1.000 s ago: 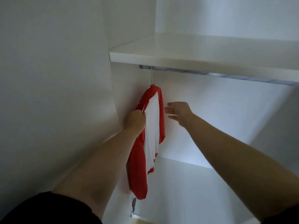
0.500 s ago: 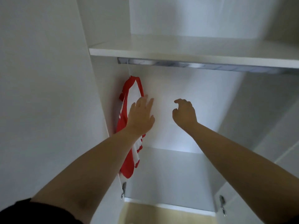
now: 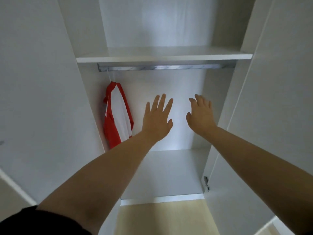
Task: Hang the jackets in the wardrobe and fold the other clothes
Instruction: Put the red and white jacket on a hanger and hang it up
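Note:
A red and white jacket (image 3: 117, 114) hangs on a hanger from the metal rail (image 3: 166, 67) at the far left of the white wardrobe (image 3: 162, 55). My left hand (image 3: 157, 118) is raised in front of the wardrobe's back wall, right of the jacket and apart from it, fingers spread and holding nothing. My right hand (image 3: 200, 115) is beside it, fingers loosely extended, also empty.
A white shelf (image 3: 233, 55) runs just above the rail. The wardrobe's left door (image 3: 42, 99) and right door (image 3: 271, 116) stand open on either side. A metal hinge (image 3: 206, 183) sits at the lower right. Light wood floor (image 3: 162, 217) shows below.
My left hand has let go of the jacket and moved right and back with the right hand. The view has pulled back and swung right, showing the whole wardrobe.

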`<move>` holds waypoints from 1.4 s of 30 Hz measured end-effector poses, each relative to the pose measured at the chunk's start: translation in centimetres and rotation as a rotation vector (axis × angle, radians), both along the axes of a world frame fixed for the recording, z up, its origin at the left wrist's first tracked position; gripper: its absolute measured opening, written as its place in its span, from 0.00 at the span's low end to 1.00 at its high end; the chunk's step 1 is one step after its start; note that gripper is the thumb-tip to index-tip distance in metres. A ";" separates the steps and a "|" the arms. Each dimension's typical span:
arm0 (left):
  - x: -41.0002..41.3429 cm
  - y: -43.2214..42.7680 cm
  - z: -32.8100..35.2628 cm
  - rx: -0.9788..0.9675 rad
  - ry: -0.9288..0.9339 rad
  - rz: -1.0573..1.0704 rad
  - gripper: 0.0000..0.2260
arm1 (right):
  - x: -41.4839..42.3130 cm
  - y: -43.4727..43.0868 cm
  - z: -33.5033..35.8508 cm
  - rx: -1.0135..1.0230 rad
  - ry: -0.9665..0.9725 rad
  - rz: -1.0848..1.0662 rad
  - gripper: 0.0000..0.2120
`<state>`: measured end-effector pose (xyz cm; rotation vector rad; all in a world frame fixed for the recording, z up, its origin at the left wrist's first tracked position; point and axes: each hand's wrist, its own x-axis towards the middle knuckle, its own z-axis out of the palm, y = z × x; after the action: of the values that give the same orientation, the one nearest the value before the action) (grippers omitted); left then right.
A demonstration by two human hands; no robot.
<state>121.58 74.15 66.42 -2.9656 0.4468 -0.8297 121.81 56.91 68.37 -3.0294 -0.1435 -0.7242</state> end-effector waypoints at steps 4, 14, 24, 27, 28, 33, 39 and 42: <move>-6.9 -2.6 0.0 -0.009 -0.003 -0.064 0.32 | -8.6 -2.9 0.9 0.006 -0.043 -0.076 0.27; -24.4 -11.9 1.8 -0.028 0.050 -0.371 0.32 | -31.1 -11.2 1.4 0.026 -0.011 -0.333 0.27; -40.2 -29.0 2.1 0.002 0.080 -0.689 0.32 | -52.1 -26.0 2.1 0.043 -0.061 -0.638 0.27; -46.3 -35.9 1.6 0.004 0.090 -0.794 0.31 | -59.6 -31.3 1.5 0.020 -0.055 -0.733 0.26; -48.5 -38.3 1.4 0.005 0.093 -0.829 0.31 | -62.3 -33.2 1.3 0.012 -0.049 -0.765 0.26; -60.2 -50.1 0.2 0.033 0.127 -0.990 0.31 | -75.7 -42.6 -0.3 -0.001 -0.011 -0.909 0.26; -70.9 -60.6 -2.1 0.083 0.179 -1.121 0.31 | -87.7 -51.6 -2.8 0.054 0.050 -1.052 0.27; -73.9 -64.6 -3.8 0.111 0.207 -1.156 0.31 | -91.2 -55.2 -4.1 0.058 0.080 -1.093 0.27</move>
<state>47.68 9.56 62.65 -2.4770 2.1921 -0.4327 30.62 1.67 64.24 -2.8572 1.5666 -0.5595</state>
